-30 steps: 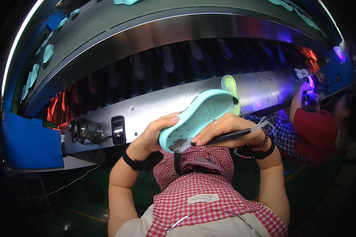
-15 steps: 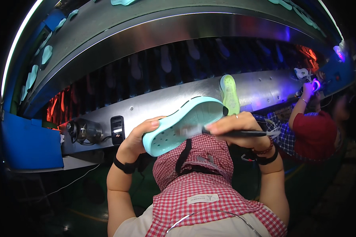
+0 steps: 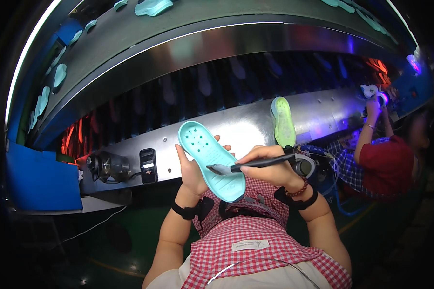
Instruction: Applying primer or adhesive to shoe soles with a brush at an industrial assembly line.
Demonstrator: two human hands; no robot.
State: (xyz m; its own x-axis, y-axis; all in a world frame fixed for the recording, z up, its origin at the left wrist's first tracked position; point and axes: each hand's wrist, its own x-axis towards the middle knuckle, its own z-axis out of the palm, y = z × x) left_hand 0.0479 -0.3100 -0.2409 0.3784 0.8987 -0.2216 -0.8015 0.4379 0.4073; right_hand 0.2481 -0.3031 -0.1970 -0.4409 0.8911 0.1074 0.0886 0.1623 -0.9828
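Note:
My left hand (image 3: 193, 174) holds a light turquoise shoe sole (image 3: 201, 147) from its left side and underneath, fingertips showing past the right edge. The sole's inner face is turned up; small holes dot its far end and the near end points at my apron. In my right hand (image 3: 274, 169) is a brush (image 3: 255, 164) with a black handle, gripped like a pen. Its bristles rest on the middle of the sole's inner face. Beyond my right hand, a yellow-green sole (image 3: 284, 126) lies on the metal ledge (image 3: 241, 126).
On the ledge at left stand a clear jar-like container (image 3: 115, 166) and a black rectangular device (image 3: 148, 164). Behind runs a conveyor belt (image 3: 236, 10) carrying turquoise soles (image 3: 153, 6). A blue cabinet (image 3: 41, 178) is at far left; a co-worker (image 3: 386, 164) in red works at right.
My left hand has turned the sole from lying sideways to standing lengthwise, its inner face now up. The brush has swung with its tip onto the sole's middle. Soles on the belt have shifted.

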